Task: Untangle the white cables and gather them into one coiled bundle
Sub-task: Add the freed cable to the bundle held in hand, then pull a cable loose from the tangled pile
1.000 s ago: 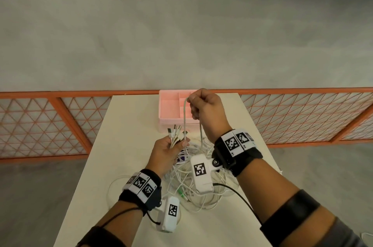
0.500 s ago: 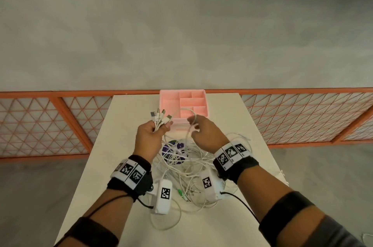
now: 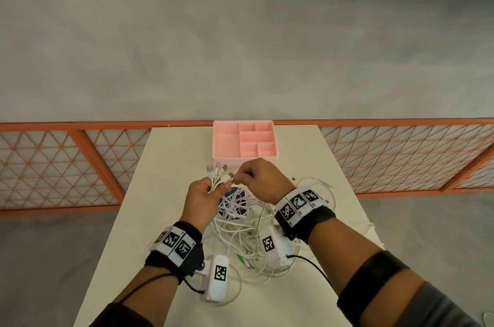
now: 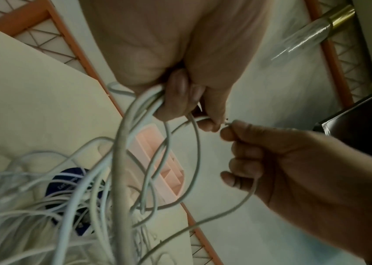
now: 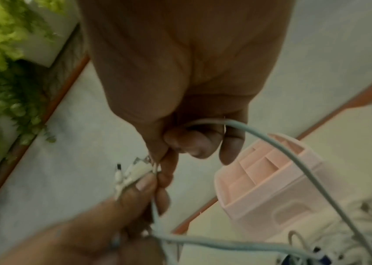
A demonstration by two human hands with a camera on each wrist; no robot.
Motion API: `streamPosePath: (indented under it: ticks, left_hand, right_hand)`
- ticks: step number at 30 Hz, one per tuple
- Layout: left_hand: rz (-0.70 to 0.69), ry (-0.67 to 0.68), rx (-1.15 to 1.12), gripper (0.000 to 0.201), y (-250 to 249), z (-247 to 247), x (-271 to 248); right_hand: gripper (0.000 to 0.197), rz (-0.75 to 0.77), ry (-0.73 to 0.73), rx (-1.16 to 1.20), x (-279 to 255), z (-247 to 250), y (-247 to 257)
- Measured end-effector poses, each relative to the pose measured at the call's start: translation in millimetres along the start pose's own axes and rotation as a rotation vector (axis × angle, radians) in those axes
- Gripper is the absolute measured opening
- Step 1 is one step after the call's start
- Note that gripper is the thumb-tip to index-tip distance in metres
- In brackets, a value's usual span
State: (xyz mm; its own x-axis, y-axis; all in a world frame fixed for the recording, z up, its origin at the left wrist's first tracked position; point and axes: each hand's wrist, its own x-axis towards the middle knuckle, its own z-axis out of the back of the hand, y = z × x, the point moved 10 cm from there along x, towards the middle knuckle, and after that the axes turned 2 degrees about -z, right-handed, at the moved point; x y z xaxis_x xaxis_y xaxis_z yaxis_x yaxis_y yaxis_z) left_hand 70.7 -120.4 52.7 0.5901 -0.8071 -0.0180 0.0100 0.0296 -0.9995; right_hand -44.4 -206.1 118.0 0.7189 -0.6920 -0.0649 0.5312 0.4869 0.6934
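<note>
My left hand is raised over the table and grips a bunch of white cable ends, their plugs fanning out above the fist. My right hand pinches one more cable end right against that bunch, with the cable trailing out from under its curled fingers. In the left wrist view the held strands drop from my left hand into the tangle. The rest of the white cables lie as a loose tangled heap on the table below both wrists.
A pink compartment organizer stands at the table's far edge, just beyond my hands. A dark blue round object lies under the tangle. The cream table is narrow; an orange lattice railing runs behind it.
My right hand came down from holding a cable loop high and moved left to meet the bunch of plugs. My left hand rose away from the heap with its bunch.
</note>
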Motion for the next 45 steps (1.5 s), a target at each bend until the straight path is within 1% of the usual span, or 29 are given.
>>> streamPosePath:
  ticks: [2,5,7,9,11,13,14,16,17,19,21,23,24,25,26,27,29,30,31,33,34,35,36,37,39,41,42,44,45]
  left_hand:
    - [0.005,0.013,-0.023,0.022,6.0,-3.8,-5.8]
    - [-0.017,0.055,-0.038,0.003,10.9,-14.4,-16.4]
    - [-0.022,0.034,-0.007,0.004,17.0,-12.6,-17.7]
    - [0.014,0.014,0.035,0.002,30.4,-5.5,-16.2]
    - [0.088,-0.015,0.04,0.009,47.1,6.0,-16.9]
    - [0.138,-0.038,0.004,0.026,59.8,15.7,-16.6]
    - [0.165,-0.057,-0.023,0.034,65.5,20.5,-15.5]
    - [0.198,-0.122,-0.091,0.035,71.0,30.9,-11.9]
    - [0.208,-0.159,-0.139,0.032,71.4,35.7,-10.4]
    - [0.199,-0.207,-0.235,0.023,64.5,42.9,-7.9]
    - [0.144,-0.213,-0.248,0.025,49.7,45.5,-3.6]
    - [0.1,-0.192,-0.211,0.023,36.5,43.1,2.0]
    - [0.081,-0.175,-0.178,0.019,30.0,40.4,4.3]
    - [0.062,-0.15,-0.129,0.019,23.8,36.5,6.5]
    - [0.044,-0.117,-0.068,0.018,17.6,30.7,7.8]
    - [0.027,-0.078,-0.018,0.018,12.5,22.9,8.7]
    - [0.023,-0.01,0.043,0.022,9.0,7.4,8.4]
    - [0.023,0.009,0.056,0.024,7.9,1.7,7.6]
    - [0.024,0.019,0.064,0.027,8.3,-2.0,6.6]
    - [0.027,0.026,0.064,0.037,12.2,-4.9,6.2]
    - [0.037,0.024,0.065,0.041,16.3,-4.2,6.6]
    - [0.053,0.021,0.068,0.043,20.1,-3.0,6.2]
    - [0.059,0.017,0.069,0.038,21.3,-2.0,3.9]
    - [0.05,0.014,0.075,0.029,21.9,-1.4,1.1]
    - [0.026,0.025,0.093,0.006,21.9,-4.0,-8.2]
    - [0.045,0.032,0.07,0.004,27.7,-6.5,-15.3]
    - [0.088,0.02,0.055,0.007,34.6,-5.3,-16.3]
    - [0.168,-0.029,0.047,0.029,50.2,3.9,-14.6]
    - [0.2,-0.046,0.034,0.036,55.0,8.7,-14.3]
  right_hand:
    - [0.021,0.009,-0.036,0.13,0.3,7.5,6.6]
    - [0.023,0.041,-0.14,0.351,-0.5,28.9,27.5]
    - [0.027,0.083,-0.252,0.469,-3.4,53.8,44.7]
    - [0.029,0.115,-0.412,0.672,-8.2,88.9,52.9]
    - [0.03,0.128,-0.547,0.85,-11.8,119.7,51.6]
    - [0.029,0.124,-0.631,0.925,-15.0,139.8,42.4]
    - [0.027,0.104,-0.661,0.923,-15.5,145.9,31.9]
    - [0.024,0.015,-0.71,0.835,-15.0,150.6,2.8]
    - [0.024,-0.046,-0.715,0.755,-13.8,148.6,-14.8]
    - [0.026,-0.196,-0.658,0.578,-11.8,134.8,-53.1]
    - [0.027,-0.329,-0.535,0.391,-11.5,113.2,-88.4]
    - [0.026,-0.432,-0.358,0.146,-13.1,86.9,-111.1]
    - [0.033,-0.467,-0.282,0.007,-15.4,75.7,-114.9]
    - [0.045,-0.47,-0.242,-0.097,-16.4,67.5,-113.8]
    - [0.058,-0.429,-0.25,-0.138,-17.1,62.2,-104.2]
    - [0.07,-0.344,-0.302,-0.148,-17.6,61.0,-87.6]
    - [0.083,-0.089,-0.422,-0.212,-19.8,63.2,-41.1]
    - [0.082,0.014,-0.412,-0.293,-18.7,57.6,-20.9]
    - [0.074,0.083,-0.345,-0.38,-15.9,47.1,-5.4]
    - [0.04,0.106,-0.112,-0.468,-7.3,21.3,4.6]
    - [0.029,0.094,-0.008,-0.427,-6.2,12.1,4.8]
    - [0.027,0.086,0.057,-0.32,-6.1,6.9,4.9]
    - [0.027,0.079,0.085,-0.2,-6.2,5.4,5.7]
    - [0.027,0.075,0.079,-0.092,-6.6,7.9,8.5]
    - [0.026,0.065,0.0,0.096,-6.5,21.2,15.1]
    - [0.025,0.064,-0.098,0.205,-3.0,37.7,22.5]
    - [0.025,0.068,-0.142,0.221,-0.9,45.3,25.3]
    - [0.023,0.075,-0.242,0.245,2.0,62.3,25.2]
    - [0.023,0.065,-0.303,0.243,3.3,73.2,20.7]
